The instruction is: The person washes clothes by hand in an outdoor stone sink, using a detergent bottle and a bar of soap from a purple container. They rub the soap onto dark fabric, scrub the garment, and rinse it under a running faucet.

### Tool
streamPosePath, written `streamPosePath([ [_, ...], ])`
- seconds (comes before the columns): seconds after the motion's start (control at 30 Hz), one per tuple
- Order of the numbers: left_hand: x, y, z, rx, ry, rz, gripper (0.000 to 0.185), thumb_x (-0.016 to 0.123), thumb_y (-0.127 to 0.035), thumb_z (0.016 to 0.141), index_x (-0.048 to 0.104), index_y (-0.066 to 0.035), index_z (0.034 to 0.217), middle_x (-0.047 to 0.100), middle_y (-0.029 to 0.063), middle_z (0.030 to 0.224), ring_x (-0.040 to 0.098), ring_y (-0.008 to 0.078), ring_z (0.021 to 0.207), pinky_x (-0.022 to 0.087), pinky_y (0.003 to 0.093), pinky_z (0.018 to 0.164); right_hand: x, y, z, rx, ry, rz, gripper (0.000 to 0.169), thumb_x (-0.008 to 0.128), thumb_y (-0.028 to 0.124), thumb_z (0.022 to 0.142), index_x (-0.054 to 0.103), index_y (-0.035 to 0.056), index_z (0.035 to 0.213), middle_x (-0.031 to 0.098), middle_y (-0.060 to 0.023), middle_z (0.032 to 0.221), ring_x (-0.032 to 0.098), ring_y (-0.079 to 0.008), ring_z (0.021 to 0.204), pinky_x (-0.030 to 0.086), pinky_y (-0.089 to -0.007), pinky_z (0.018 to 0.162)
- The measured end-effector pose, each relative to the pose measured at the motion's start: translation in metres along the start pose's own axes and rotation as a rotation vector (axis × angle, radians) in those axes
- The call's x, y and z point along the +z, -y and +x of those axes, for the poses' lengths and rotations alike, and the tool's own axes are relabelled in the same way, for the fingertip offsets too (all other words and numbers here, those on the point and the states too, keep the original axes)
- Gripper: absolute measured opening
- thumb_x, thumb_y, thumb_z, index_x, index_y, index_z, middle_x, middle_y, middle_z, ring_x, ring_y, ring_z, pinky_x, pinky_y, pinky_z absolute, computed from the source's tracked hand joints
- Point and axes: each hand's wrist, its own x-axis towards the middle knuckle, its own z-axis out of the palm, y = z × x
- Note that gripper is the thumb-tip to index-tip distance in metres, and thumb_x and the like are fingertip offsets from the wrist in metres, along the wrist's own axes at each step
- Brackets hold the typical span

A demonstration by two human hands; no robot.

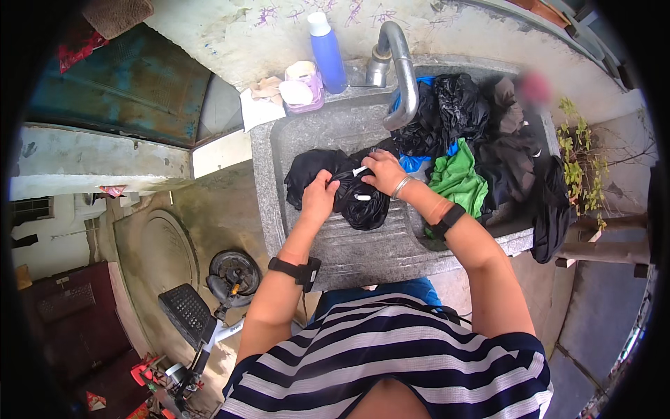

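Note:
A bunched black garment (366,209), with a white cord end or tag and another small white piece on it, lies on the ribbed washboard part of a grey stone sink (335,267). My left hand (320,195) grips its left side between thumb and fingers. On its upper right, my right hand (384,170) pinches the cloth beside the white cord end. More black cloth (314,167) spreads to the left of my left hand. Right of my right hand, a green cloth (458,178) lies in the basin among crumpled black cloth (460,107).
A metal faucet (405,78) arches over the sink. A blue bottle with a white cap (328,57) and a pink soap container (309,99) stand on the back left ledge. Dark cloth (552,209) hangs over the right rim. A parked scooter (209,324) stands at lower left.

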Motion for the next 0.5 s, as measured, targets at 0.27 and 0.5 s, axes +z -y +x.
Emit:
streamPosePath([
  [0.27,-0.036,-0.046,0.007,0.069,0.042,-1.394,0.021,0.044,-0.023,0.097,0.050,-0.005,0.106,0.061,0.0102,0.103,0.061,0.0199,0.095,0.050,0.0335,0.083,-0.094,0.057,0.021,0.219,-0.142,0.860,0.020,0.062,0.019,0.088,0.056,0.0010,0.095,0.055,0.0019,0.081,0.047,-0.0048,0.077,0.042,-0.0226,0.072],
  [0.5,-0.050,-0.055,0.040,-0.127,-0.291,-0.509,0.056,0.068,-0.038,0.081,0.048,0.000,0.117,0.052,0.0150,0.107,0.055,0.0244,0.095,0.047,0.0370,0.083,-0.071,0.020,0.031,0.276,-0.575,-0.082,0.025,0.062,0.017,0.081,0.056,0.0023,0.101,0.057,-0.0181,0.095,0.056,-0.0382,0.084,0.045,-0.0436,0.076],
])
